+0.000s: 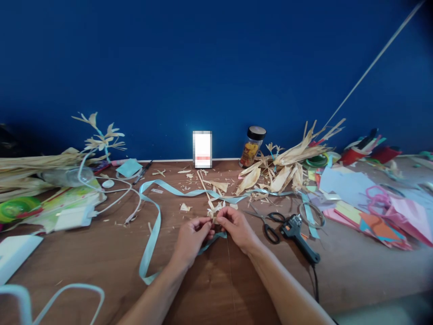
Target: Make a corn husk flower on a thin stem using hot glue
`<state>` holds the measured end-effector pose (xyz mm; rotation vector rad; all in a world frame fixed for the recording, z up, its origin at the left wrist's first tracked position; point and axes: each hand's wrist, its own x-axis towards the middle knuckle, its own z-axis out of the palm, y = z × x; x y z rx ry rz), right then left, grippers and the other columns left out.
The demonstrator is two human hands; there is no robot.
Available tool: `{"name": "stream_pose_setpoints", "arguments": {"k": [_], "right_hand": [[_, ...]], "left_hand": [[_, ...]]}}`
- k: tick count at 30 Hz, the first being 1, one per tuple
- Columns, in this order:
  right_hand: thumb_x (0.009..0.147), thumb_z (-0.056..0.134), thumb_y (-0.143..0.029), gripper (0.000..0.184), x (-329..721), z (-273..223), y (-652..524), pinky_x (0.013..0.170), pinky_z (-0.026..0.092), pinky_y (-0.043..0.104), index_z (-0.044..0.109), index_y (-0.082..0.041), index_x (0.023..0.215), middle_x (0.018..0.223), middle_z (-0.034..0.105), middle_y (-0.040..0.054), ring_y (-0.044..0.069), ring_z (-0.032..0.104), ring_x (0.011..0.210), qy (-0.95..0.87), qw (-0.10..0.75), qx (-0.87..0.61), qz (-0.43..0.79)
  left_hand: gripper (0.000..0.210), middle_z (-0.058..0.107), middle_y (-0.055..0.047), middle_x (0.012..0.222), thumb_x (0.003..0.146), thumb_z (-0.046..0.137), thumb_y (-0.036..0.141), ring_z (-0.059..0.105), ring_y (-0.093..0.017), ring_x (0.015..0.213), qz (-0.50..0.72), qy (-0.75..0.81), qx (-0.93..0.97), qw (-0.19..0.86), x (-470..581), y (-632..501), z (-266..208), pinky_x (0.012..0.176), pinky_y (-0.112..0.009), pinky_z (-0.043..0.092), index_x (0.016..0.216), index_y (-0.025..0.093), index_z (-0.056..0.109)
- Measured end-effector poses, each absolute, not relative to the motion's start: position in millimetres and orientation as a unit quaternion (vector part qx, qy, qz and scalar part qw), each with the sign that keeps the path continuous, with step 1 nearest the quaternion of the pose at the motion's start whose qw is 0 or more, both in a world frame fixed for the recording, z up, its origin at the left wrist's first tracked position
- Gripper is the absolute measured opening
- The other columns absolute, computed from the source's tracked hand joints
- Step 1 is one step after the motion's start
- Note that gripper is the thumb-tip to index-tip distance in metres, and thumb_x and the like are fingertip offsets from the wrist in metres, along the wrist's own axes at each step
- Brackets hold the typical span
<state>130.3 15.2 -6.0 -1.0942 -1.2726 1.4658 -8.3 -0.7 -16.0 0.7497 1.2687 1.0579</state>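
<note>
My left hand (195, 234) and my right hand (237, 227) meet near the middle of the table, both closed in a pinch. Between their fingertips is the base of a small pale corn husk flower (215, 208), its petals pointing away from me. A thin stick (204, 183) lies just beyond the flower; whether the two are joined I cannot tell. Light-blue ribbon (154, 230) curves across the table on the left and passes behind the hands. A short stretch of ribbon also shows below my fingers, partly hidden by them.
Scissors (271, 228) and a black glue gun (299, 237) lie right of my right hand. Dried husks (287, 167) and a lidded jar (251, 146) stand behind. Husk flowers (104, 137), cables and a white adapter (73, 218) are left; coloured paper (345, 185) lies right.
</note>
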Motion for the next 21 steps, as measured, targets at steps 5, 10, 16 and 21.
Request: {"name": "stream_pose_setpoints", "arguments": {"k": [5,10,16,21], "right_hand": [[0.07,0.057,-0.029,0.014,129.0,-8.1,15.5,0.05,0.036,0.019,0.051,-0.017,0.07,0.059,0.048,-0.004,0.008,0.042,0.053,-0.505,0.434,-0.461,0.587],[0.069,0.058,-0.031,0.016,127.8,-9.0,15.4,0.05,0.037,0.02,0.051,-0.017,0.07,0.058,0.051,-0.0037,0.008,0.044,0.051,-0.495,0.436,-0.47,0.587],[0.068,0.059,-0.032,0.018,126.8,-9.5,15.8,0.052,0.04,0.021,0.052,-0.016,0.071,0.059,0.054,-0.0029,0.009,0.048,0.053,-0.485,0.438,-0.48,0.585],[0.067,0.06,-0.032,0.018,126.4,-10.3,16.1,0.054,0.041,0.022,0.051,-0.016,0.071,0.06,0.054,-0.0024,0.01,0.05,0.055,-0.479,0.436,-0.484,0.589]], "left_hand": [[0.026,0.066,-0.002,0.062,0.06,0.067,0.029,0.058,-0.01,0.052,0.452,0.546,0.339,0.618,-8.3,-0.4,-16.7,0.054,-0.019,0.048,0.08,0.013,0.066],[0.027,0.067,-0.003,0.065,0.058,0.067,0.031,0.058,-0.01,0.052,0.45,0.546,0.34,0.619,-8.6,-1.2,-17.8,0.054,-0.02,0.048,0.079,0.013,0.066],[0.026,0.067,-0.003,0.066,0.059,0.067,0.031,0.057,-0.009,0.053,0.449,0.536,0.347,0.626,-8.8,-2.1,-19.0,0.054,-0.019,0.047,0.079,0.013,0.066],[0.026,0.066,-0.003,0.067,0.059,0.067,0.032,0.057,-0.009,0.053,0.446,0.529,0.352,0.631,-8.3,-2.8,-18.6,0.055,-0.019,0.047,0.076,0.013,0.065]]}}
